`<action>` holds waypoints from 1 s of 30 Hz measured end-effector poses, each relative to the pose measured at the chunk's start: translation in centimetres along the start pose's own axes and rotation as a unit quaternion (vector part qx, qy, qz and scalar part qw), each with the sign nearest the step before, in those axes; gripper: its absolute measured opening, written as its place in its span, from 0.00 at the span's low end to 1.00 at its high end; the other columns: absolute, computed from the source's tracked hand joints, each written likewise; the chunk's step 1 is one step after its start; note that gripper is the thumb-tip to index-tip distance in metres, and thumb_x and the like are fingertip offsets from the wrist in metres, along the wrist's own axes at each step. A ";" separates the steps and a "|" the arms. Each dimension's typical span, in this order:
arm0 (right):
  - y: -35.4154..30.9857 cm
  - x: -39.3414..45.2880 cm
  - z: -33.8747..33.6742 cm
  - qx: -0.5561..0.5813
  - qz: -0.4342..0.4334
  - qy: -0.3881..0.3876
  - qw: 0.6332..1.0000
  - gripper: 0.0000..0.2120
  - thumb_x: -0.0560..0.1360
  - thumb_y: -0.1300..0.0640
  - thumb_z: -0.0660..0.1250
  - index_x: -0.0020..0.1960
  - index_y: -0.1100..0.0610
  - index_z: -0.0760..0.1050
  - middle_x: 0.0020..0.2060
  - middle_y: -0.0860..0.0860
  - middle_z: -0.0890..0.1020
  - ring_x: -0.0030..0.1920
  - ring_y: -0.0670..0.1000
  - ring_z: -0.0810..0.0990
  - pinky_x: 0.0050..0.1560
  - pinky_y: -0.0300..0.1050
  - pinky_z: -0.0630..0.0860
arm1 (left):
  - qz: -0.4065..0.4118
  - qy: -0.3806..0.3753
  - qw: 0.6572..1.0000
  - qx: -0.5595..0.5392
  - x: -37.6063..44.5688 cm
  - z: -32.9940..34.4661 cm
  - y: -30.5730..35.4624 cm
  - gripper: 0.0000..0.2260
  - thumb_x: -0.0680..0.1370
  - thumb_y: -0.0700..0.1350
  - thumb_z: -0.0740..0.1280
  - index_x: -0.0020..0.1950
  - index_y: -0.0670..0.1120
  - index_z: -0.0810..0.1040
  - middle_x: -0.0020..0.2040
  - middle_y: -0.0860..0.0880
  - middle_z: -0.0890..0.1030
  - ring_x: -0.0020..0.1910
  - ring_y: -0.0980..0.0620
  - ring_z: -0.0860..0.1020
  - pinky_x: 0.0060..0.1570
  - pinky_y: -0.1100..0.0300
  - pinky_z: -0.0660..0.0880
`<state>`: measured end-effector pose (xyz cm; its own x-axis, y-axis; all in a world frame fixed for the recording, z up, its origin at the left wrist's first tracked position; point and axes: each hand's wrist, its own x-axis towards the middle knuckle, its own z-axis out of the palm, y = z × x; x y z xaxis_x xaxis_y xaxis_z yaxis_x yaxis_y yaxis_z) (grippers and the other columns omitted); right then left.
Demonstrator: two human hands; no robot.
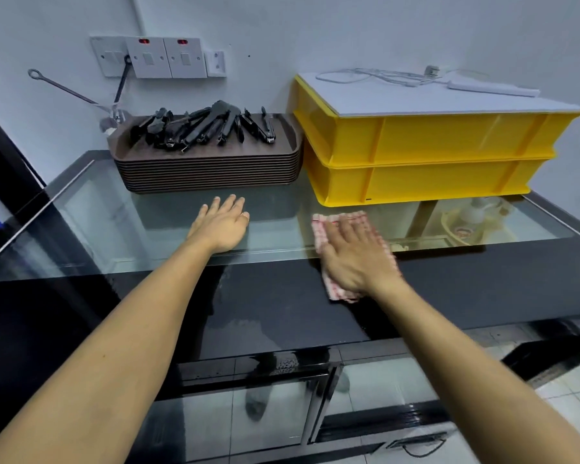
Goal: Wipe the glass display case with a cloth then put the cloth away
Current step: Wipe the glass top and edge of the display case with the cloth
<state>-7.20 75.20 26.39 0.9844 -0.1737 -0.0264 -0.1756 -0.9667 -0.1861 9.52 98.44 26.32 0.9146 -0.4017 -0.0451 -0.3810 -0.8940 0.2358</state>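
While the left hand (222, 222) is lying flat on the glass top of the display case (121, 222), fingers straight and spread and holding nothing, the right hand (355, 259) is pressing down on a red-and-white checked cloth (325, 226) with its fingers stretched out over it. That cloth is lying flat under the palm, partly on the glass and partly on the black band that is running along the near edge of the case; one corner is sticking out beyond the fingertips and another is showing below the heel of the hand. Neither hand is curling around anything.

Behind the left hand, a stack of brown trays (211, 172) is sitting on the glass near the wall, and a heap of black tongs (201, 127) is lying on the top tray. Just beside the stack, to the right, two yellow crates (426, 162) are standing one on the other, with a white board (416, 95) covering the upper one and a white cable (375, 77) lying coiled on that board. The cloth is resting just in front of the lower crate. On the wall above the trays, a row of white switch plates (161, 56) is showing two small red lights. Through the glass on the right, some pale dishes are showing, too blurred to make out.
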 end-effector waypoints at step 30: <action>-3.4 0.0 0.6 0.000 -0.096 -0.011 0.995 0.34 0.82 0.38 0.36 0.86 0.48 0.45 0.85 0.53 0.44 0.84 0.54 0.40 0.83 0.51 0.36 | -0.008 0.005 1.000 0.000 0.1 0.3 -0.1 0.26 0.87 0.56 0.43 0.86 0.54 0.47 0.86 0.54 0.45 0.85 0.48 0.42 0.82 0.48 0.40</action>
<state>-6.55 78.58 26.38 0.9998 0.0192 -0.0112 0.0168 -0.9818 -0.1892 9.64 98.46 25.99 0.9220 -0.3853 -0.0386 -0.3665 -0.9004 0.2345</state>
